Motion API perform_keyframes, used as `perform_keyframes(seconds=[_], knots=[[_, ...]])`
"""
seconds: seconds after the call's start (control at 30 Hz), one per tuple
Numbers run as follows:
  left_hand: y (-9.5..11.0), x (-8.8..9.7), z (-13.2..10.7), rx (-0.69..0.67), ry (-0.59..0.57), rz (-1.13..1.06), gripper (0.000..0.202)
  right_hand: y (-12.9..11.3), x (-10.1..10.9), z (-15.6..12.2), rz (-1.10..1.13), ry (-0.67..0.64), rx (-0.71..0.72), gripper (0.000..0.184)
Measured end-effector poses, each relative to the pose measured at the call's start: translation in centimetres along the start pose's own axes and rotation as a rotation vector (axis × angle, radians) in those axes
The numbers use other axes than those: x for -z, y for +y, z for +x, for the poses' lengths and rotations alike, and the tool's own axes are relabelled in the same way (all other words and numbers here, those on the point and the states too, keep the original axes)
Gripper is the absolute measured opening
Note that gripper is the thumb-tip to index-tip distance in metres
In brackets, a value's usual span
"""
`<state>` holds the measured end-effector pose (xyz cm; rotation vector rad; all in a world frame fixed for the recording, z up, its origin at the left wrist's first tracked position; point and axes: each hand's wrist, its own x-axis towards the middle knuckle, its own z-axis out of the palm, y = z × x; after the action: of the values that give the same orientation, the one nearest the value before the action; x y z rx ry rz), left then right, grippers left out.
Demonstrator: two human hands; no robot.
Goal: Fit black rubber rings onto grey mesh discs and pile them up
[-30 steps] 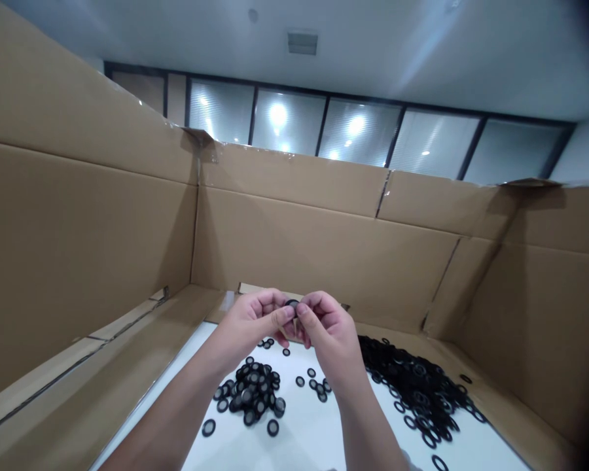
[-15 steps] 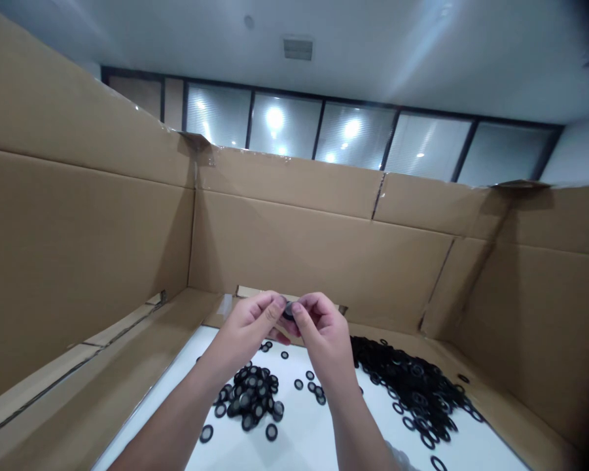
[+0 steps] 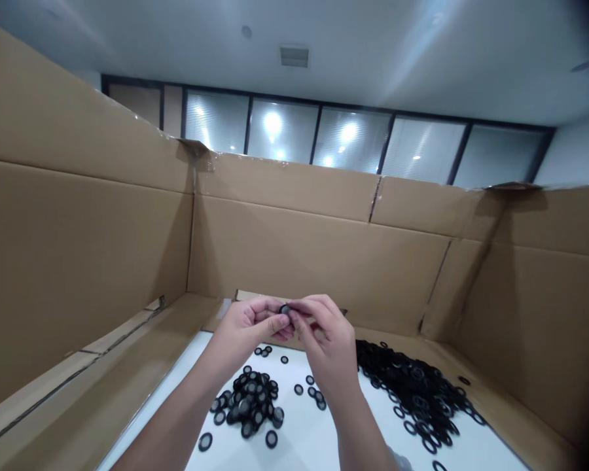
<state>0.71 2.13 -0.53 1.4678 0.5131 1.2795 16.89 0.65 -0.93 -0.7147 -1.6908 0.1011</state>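
Fingertips of both our hands close on a small black ring, held up in the air in front of the far wall. Our left hand pinches it from the left with the thumb pressed along its near side and the other fingers curled behind it. Our right hand meets it from the right, thumb and forefinger tight on its edge and the remaining fingers loosely bent. Only a sliver of the ring shows between the tips, so we cannot tell whether it carries a mesh centre.

Below our left wrist lies a small heap of black round pieces, several with pale grey centres, and a few stray ones sit at its near edge. Between our wrists some loose pieces are scattered singly. To the right, well apart from the small heap, a large heap of plain black rings spreads toward the corner.

Both heaps rest on the white floor of a big cardboard box, whose tall brown walls stand on three sides of us. Above the far wall we see a row of windows with lights reflected in them.
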Motion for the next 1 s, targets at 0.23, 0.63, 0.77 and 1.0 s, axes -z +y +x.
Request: perform_keyframes(seconds=[0.23,0.63,0.77,1.0], knots=[[0.0,-0.4,-0.2,0.035,0.006,-0.044,0.029,-0.4,0.0,0.0,-0.023,0.082,0.009,0.013],[0.3,-0.4,-0.5,-0.04,-0.045,0.05,0.021,0.1,-0.3,-0.1,0.343,-0.003,-0.197,0.007],[0.3,-0.3,-0.5,-0.031,-0.045,0.048,0.023,0.1,0.1,-0.1,0.366,-0.091,-0.298,0.015],[1.1,-0.3,-0.9,-0.014,-0.068,0.093,0.02,0.1,0.6,-0.2,-0.018,-0.214,-0.05,0.032]])
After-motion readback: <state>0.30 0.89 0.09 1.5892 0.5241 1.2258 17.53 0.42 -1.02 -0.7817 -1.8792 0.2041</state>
